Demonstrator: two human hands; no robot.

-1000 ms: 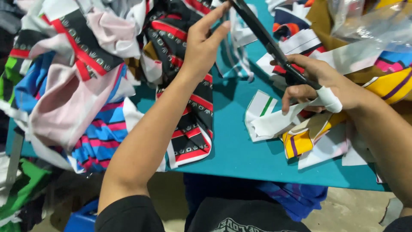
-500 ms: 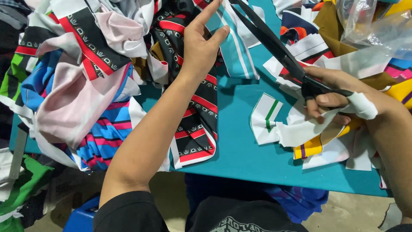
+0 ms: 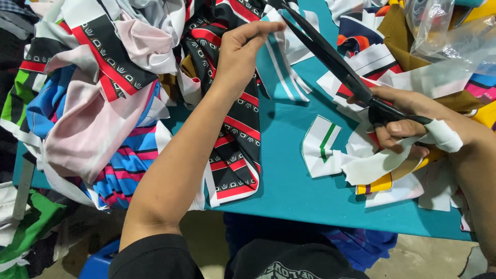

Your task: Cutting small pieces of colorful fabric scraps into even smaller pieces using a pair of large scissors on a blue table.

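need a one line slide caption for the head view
Left hand pinches a teal white-striped fabric strip while the right hand works black scissors over a teal table.

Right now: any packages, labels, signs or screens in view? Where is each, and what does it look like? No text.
Clear plastic bag: top right corner, crumpled, see-through, lying on the cloth scraps beyond the right hand.
No labels, signs or screens in view.
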